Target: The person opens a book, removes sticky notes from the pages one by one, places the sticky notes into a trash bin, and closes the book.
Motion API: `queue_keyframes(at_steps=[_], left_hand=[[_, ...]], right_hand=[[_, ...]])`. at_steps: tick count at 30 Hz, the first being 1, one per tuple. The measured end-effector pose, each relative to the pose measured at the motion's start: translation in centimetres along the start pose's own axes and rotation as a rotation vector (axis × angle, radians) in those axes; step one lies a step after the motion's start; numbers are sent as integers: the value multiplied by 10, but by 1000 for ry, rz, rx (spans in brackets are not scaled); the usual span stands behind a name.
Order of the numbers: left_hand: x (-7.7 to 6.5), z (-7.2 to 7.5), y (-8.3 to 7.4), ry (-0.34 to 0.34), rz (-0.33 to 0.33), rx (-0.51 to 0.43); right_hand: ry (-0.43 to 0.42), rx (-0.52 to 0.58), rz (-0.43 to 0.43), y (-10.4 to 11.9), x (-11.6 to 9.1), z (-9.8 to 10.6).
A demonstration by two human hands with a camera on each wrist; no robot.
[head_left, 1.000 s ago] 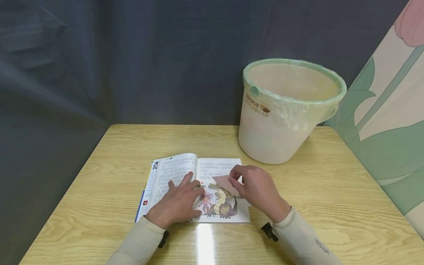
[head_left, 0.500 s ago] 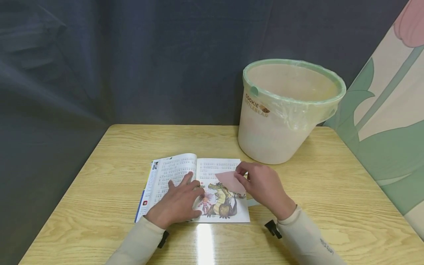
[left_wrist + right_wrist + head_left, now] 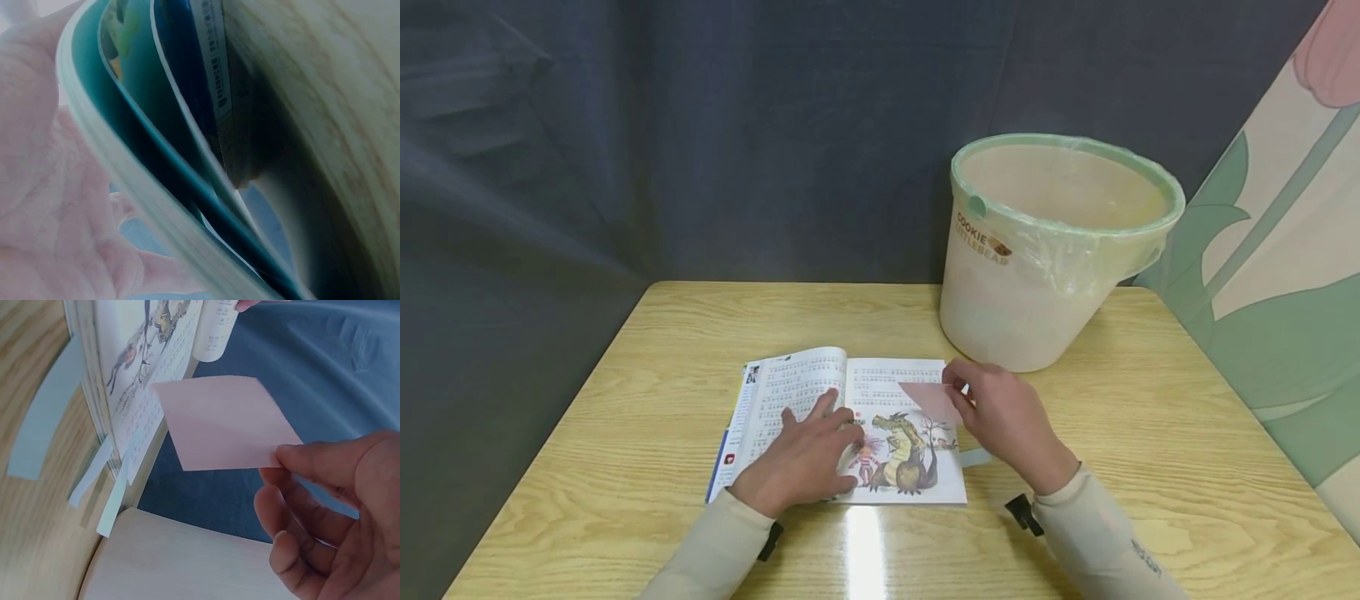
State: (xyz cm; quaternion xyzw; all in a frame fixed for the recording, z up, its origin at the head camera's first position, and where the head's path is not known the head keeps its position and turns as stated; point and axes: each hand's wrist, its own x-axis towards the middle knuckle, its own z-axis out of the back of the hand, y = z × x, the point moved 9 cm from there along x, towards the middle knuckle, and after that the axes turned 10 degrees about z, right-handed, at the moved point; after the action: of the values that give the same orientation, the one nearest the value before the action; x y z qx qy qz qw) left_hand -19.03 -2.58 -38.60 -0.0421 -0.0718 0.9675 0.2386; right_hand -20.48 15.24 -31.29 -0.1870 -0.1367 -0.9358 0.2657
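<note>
An illustrated book [image 3: 887, 375] lies spread on the table, with a crocodile-like creature drawn on its right page. My left hand [image 3: 805, 458] rests on it near the spine, fingers apart. In the left wrist view, the palm [image 3: 56, 187] is beside the curved edges of the book's pages [image 3: 144, 194]. My right hand [image 3: 1007, 421] pinches a square pink sticky note [image 3: 225, 422] by one corner between thumb and fingers. That note is above the right page's outer edge, and in the right wrist view it looks clear of the paper. Pale paper tabs [image 3: 47, 419] stick out from the book's side.
A large cream bin [image 3: 1007, 300] with a green rim and a clear plastic liner stands at the table's back right. Dark cloth [image 3: 790, 150] hangs behind the wooden table [image 3: 647, 400]. A flower-patterned panel [image 3: 1292, 275] is at the right.
The right hand has moved up and to the right with the pink sticky note, uncovering more of the drawing and a pale tab. My left hand stays in place.
</note>
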Motion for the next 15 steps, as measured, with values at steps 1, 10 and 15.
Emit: queue_keyframes(at_steps=[1, 10, 15], left_hand=[[0, 0, 0, 1, 0, 1], [3, 2, -2, -7, -8, 19], [2, 3, 0, -6, 2, 29]], right_hand=[[-4, -1, 3, 0, 0, 1], [-91, 43, 46, -2, 1, 19], [-154, 121, 84, 1, 3, 34]])
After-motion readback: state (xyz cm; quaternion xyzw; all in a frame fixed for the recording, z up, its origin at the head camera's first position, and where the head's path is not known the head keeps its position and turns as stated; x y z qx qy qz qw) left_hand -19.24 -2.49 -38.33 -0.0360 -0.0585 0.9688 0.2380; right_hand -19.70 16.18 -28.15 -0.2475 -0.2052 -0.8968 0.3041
